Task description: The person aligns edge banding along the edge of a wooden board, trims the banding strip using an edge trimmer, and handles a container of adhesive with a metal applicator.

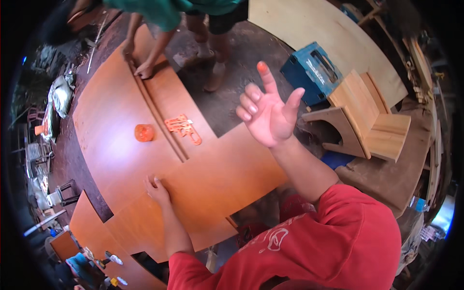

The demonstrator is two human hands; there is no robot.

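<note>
My right hand [268, 116] is raised above the floor to the right of a large orange-brown wooden sheet [217, 179]. Its thumb and index finger stand apart, the other fingers are loosely curled, and the palm holds nothing. Something orange covers the index fingertip. My left hand [158, 192] rests on the sheet, fingers partly spread, with nothing visible in it. Beyond it sits a round orange tub or lump [144, 133], its kind unclear. A flat orange piece with cut-outs [182, 127] lies beside long thin wooden strips [157, 113] running across the sheet.
Another person in green [145, 9] bends over the far end, both hands [145, 70] at the strips. A blue tool case [311, 72], an angled wooden piece [357, 116] and a pale board [333, 38] are on the right. Clutter lines the left side.
</note>
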